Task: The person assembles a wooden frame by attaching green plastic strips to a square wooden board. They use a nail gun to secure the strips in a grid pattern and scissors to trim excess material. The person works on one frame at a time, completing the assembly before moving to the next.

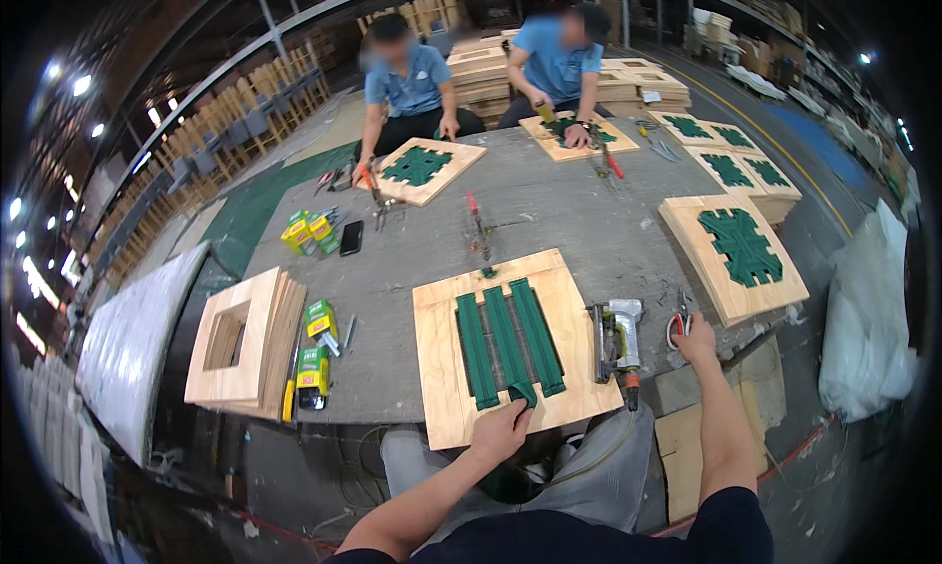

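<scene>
In front of me a square wooden frame lies on the table, with three green webbing straps running side by side over its opening. My left hand pinches the loose near end of the middle strap, which curls up at the frame's front edge. Off to the right, my right hand is closed on the handles of red-and-white scissors, their blades pointing away from me. Between that hand and the frame lies a silver pneumatic staple gun with a hose fitting.
At left stand stacked wooden frames, beside green-and-yellow boxes. Webbed frames are piled at right. A phone and a red-handled tool lie farther in. Two people in blue shirts work on frames across the table.
</scene>
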